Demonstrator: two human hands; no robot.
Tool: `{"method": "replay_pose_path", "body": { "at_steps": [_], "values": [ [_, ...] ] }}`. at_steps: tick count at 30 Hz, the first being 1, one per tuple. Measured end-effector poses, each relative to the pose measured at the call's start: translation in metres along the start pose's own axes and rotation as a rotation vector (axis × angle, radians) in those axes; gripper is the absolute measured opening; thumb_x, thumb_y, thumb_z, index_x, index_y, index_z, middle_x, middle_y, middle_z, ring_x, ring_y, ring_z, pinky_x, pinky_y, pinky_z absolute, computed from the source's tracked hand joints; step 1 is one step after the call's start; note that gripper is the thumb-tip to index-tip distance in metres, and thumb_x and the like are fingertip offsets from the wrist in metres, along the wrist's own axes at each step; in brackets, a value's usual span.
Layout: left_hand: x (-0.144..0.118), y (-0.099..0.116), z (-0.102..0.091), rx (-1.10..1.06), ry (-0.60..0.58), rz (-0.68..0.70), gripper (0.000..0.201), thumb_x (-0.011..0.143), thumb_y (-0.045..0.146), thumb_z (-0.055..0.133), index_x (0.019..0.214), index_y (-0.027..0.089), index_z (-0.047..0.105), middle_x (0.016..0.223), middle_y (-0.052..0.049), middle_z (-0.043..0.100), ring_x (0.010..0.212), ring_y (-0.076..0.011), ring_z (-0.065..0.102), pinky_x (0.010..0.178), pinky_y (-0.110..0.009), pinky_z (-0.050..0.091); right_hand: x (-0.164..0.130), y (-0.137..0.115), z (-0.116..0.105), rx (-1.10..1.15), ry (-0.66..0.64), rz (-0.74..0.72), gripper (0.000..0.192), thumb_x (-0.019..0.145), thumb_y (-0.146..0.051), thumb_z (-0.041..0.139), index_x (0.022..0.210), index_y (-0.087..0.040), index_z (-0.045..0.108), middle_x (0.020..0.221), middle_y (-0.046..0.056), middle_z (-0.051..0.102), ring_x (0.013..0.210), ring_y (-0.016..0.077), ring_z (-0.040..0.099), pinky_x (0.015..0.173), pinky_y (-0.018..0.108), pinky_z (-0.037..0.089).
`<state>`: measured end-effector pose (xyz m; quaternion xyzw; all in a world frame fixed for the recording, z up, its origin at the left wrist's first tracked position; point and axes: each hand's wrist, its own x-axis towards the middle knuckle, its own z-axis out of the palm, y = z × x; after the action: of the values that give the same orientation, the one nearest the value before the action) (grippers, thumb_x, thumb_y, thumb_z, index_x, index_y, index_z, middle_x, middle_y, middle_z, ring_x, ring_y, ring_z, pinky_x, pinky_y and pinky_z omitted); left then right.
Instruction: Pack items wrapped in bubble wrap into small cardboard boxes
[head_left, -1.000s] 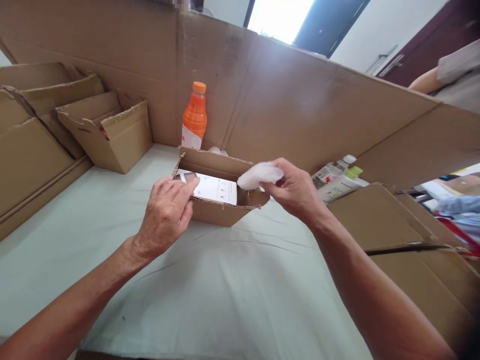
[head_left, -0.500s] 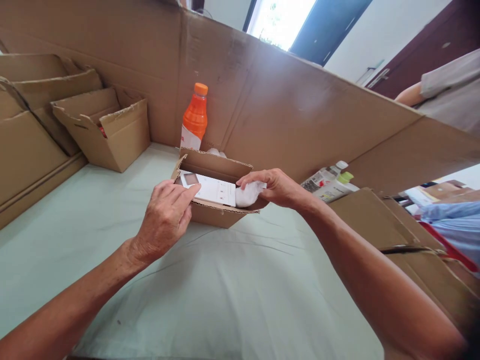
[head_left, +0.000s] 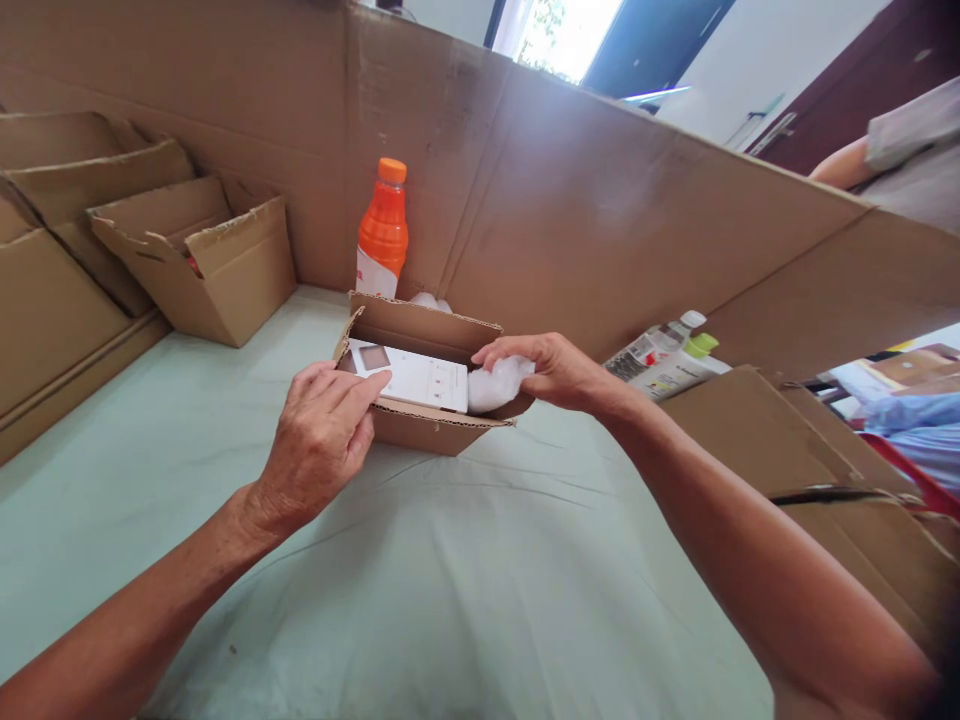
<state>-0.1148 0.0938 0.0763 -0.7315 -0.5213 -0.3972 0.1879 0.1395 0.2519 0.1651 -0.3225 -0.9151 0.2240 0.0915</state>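
Note:
A small open cardboard box [head_left: 427, 432] stands on the pale green cloth in front of me. Inside it lies a white printed carton [head_left: 409, 375] with a dark square picture at its left end. My left hand [head_left: 322, 430] grips the box's near left corner, its index fingertip resting on the carton. At the box's right end, my right hand [head_left: 551, 370] has its thumb and fingers around a crumpled wad of white translucent wrap [head_left: 499, 385]. The wad sits beside the carton, partly inside the box. Its far side is hidden by my fingers.
An orange drink bottle [head_left: 382, 230] stands behind the box, against a tall cardboard wall [head_left: 585, 190]. Open cardboard boxes [head_left: 247, 270] line the left. At right are a clear bottle [head_left: 660, 340], a white bottle with a green cap [head_left: 679, 370] and another carton [head_left: 757, 430]. Beyond the wall, a person's sleeve [head_left: 911, 125] shows.
The view has shifted slightly, so the box and hands appear a little further left. Both hands keep their places at the box, and the wrap stays in my right hand.

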Motion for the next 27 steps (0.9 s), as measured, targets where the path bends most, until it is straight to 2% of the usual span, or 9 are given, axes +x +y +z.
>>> {"method": "replay_pose_path", "body": {
  "at_steps": [2,6,10,13,15,17,20,27],
  "values": [
    [0.000,0.000,-0.001,0.007,-0.003,0.008,0.039,0.088,0.003,0.052,0.123,0.016,0.059,0.094,-0.007,0.071,0.091,-0.0243,0.064,0.101,-0.048,0.049,-0.001,0.001,0.001,-0.009,0.006,0.000,0.047,0.063,-0.001,0.046,0.093,-0.022,0.076,0.108,-0.002,0.078,0.096,0.0172,0.071,0.077,0.025,0.050],
    [0.000,0.001,-0.001,0.009,0.001,0.005,0.038,0.088,0.003,0.053,0.124,0.015,0.059,0.096,-0.008,0.071,0.092,-0.0249,0.064,0.101,-0.049,0.049,0.001,0.003,0.011,-0.119,-0.115,0.056,0.046,0.065,0.001,0.049,0.094,-0.022,0.076,0.097,-0.001,0.078,0.088,0.0169,0.070,0.075,0.025,0.048],
    [-0.001,0.002,-0.002,0.016,-0.002,0.003,0.038,0.089,0.004,0.052,0.124,0.016,0.059,0.095,-0.008,0.071,0.091,-0.0244,0.065,0.101,-0.049,0.049,0.001,-0.001,0.011,-0.189,-0.199,-0.031,0.044,0.070,-0.003,0.051,0.102,-0.023,0.074,0.105,0.001,0.077,0.094,0.0199,0.069,0.084,0.030,0.048],
    [-0.001,0.002,-0.003,0.014,-0.013,0.000,0.039,0.089,0.005,0.052,0.125,0.018,0.058,0.095,-0.006,0.072,0.091,-0.0237,0.065,0.101,-0.048,0.049,-0.007,-0.005,0.003,-0.258,-0.121,-0.094,0.049,0.070,-0.008,0.055,0.113,-0.025,0.072,0.117,0.003,0.075,0.107,0.0249,0.067,0.096,0.039,0.044],
    [-0.001,0.002,-0.003,0.018,-0.016,0.000,0.039,0.089,0.005,0.051,0.125,0.019,0.058,0.096,-0.006,0.072,0.091,-0.0239,0.065,0.101,-0.048,0.049,-0.012,-0.004,0.000,-0.290,-0.050,-0.079,0.049,0.072,-0.011,0.057,0.117,-0.026,0.071,0.118,0.004,0.075,0.107,0.0258,0.066,0.099,0.042,0.042],
    [0.001,0.002,-0.003,0.021,-0.013,-0.004,0.040,0.089,0.006,0.051,0.126,0.019,0.058,0.095,-0.006,0.071,0.091,-0.0243,0.065,0.101,-0.048,0.049,-0.015,-0.001,0.000,-0.306,-0.018,-0.063,0.041,0.076,-0.014,0.058,0.112,-0.026,0.073,0.113,0.003,0.076,0.103,0.0247,0.067,0.100,0.043,0.041],
    [0.002,0.003,-0.001,0.017,0.004,-0.012,0.042,0.089,0.007,0.051,0.128,0.021,0.058,0.093,-0.005,0.070,0.090,-0.0247,0.064,0.101,-0.048,0.048,-0.012,0.005,0.008,-0.304,-0.037,-0.078,0.031,0.078,-0.014,0.060,0.099,-0.028,0.077,0.104,0.000,0.079,0.103,0.0237,0.068,0.103,0.043,0.039],
    [0.003,0.002,0.000,0.019,-0.005,-0.009,0.044,0.089,0.007,0.051,0.130,0.022,0.058,0.092,-0.005,0.069,0.091,-0.0250,0.063,0.100,-0.048,0.048,-0.001,0.005,0.024,-0.312,-0.135,-0.102,0.032,0.083,-0.008,0.054,0.090,-0.027,0.079,0.098,0.001,0.080,0.127,0.0282,0.062,0.108,0.049,0.033]
  ]
}}
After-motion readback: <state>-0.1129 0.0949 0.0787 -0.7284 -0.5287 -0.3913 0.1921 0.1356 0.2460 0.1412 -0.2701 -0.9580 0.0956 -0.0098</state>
